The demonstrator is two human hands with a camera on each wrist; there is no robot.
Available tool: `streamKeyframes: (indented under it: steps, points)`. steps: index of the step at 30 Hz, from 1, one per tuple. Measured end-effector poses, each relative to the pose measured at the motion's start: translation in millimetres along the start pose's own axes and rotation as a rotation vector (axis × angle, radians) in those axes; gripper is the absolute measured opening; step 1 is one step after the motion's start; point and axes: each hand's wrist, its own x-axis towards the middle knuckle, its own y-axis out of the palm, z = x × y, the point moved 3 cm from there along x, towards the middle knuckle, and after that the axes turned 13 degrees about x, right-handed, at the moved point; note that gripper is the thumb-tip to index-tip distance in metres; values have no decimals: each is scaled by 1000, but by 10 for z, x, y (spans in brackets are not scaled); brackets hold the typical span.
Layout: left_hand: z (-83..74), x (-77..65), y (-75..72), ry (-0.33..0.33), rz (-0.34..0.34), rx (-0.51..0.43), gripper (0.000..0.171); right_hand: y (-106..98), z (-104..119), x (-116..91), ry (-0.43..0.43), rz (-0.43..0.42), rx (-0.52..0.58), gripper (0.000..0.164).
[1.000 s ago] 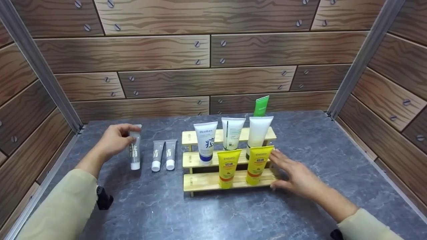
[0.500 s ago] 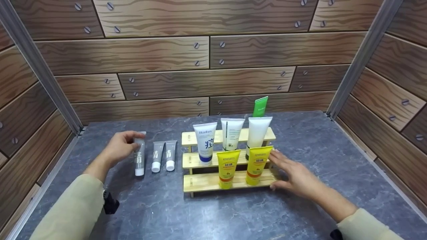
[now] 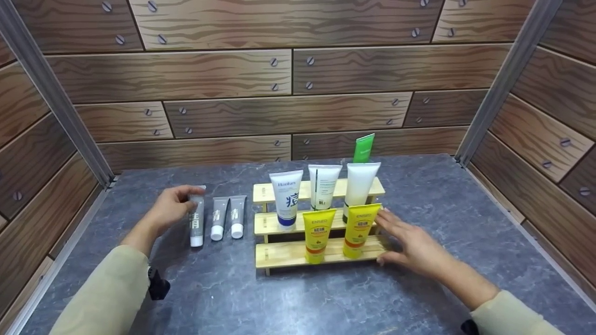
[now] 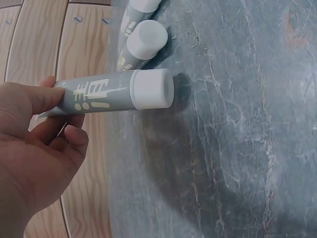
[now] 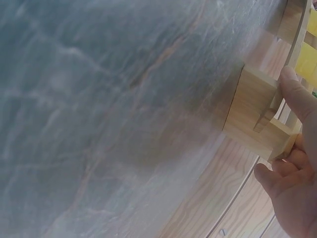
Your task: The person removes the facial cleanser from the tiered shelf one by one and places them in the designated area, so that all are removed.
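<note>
My left hand [image 3: 171,210] pinches the upper, crimped end of a grey tube [image 3: 197,222] between thumb and fingers. Its white cap [image 4: 154,89] points down toward the tabletop in the left wrist view; I cannot tell whether it touches. Two matching grey tubes, a nearer one [image 3: 219,218] and another [image 3: 238,216], lie or stand just to its right. My right hand [image 3: 414,244] holds the right end of a three-tier wooden display rack [image 3: 281,253], thumb at the lowest step's front edge and other fingers along the side. Yellow tubes [image 3: 318,237] stand on the bottom step.
On the middle step stand a white-and-blue tube [image 3: 285,195], a white tube with green print [image 3: 324,186] and a plain white tube [image 3: 361,184]. A green tube [image 3: 363,148] rises behind. Wood-patterned panels [image 3: 233,74] enclose the grey marbled tabletop [image 3: 223,298].
My left hand has moved a little right and nearer to me with the grey tube, bringing it closer to the other two. The right hand and the rack stay put.
</note>
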Motion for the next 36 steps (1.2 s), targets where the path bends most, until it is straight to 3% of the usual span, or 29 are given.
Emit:
streamKeyframes:
  steps: [13, 27, 36]
  points:
    - [101, 49, 155, -14, -26, 9, 34, -9, 14, 0, -34, -17, -16, 95]
    - [200, 88, 249, 14, -6, -43, 50, -13, 10, 3, -19, -6, -13, 94]
    - [345, 97, 255, -79, -30, -94, 54, -11, 12, 0, -16, -4, -13, 94]
